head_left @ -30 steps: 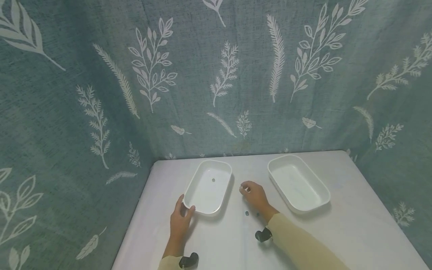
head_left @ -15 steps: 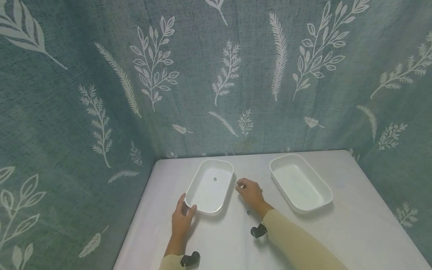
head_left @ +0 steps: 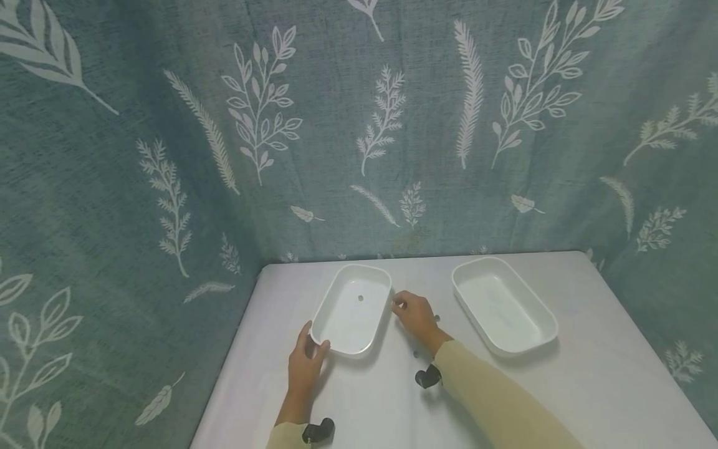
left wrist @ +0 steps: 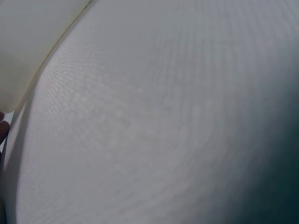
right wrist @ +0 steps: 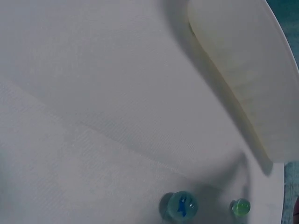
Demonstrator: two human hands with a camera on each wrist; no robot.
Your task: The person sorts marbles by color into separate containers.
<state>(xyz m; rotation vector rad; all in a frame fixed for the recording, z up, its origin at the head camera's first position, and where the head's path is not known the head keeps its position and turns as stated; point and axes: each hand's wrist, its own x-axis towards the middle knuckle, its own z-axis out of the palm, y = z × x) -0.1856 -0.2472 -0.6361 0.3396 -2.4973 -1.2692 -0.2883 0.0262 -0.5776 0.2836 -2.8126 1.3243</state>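
Currently my left hand (head_left: 305, 368) steadies the left tray (head_left: 344, 321), grasping its near-left corner with the thumb at the near rim and the fingers round the side. My right hand (head_left: 416, 315) is bent into a pinch just outside that tray's right wall. I take it to be grasping a small pale thing (head_left: 394, 304) at the tips, probably a marble, though it is too small to be certain.

I judge the step in hand to be the transfer of that piece into the left tray. If so, the next move calls for lifting the pinch over the rim and parting the fingertips low inside, so that nothing bounces out.

As for the containers, 2 white trays stand upright on the table (head_left: 370, 411), well apart. The left tray holds 1 small round thing (head_left: 361, 298) in the far half of its floor, and perhaps a faint speck at the near end. Of the right tray (head_left: 505, 308) I make out only the pale floor. Outside both, near my right wrist, lie 2 glass balls, apart from each other: a blue marble (right wrist: 182, 206) and a smaller-looking green marble (right wrist: 241, 207).
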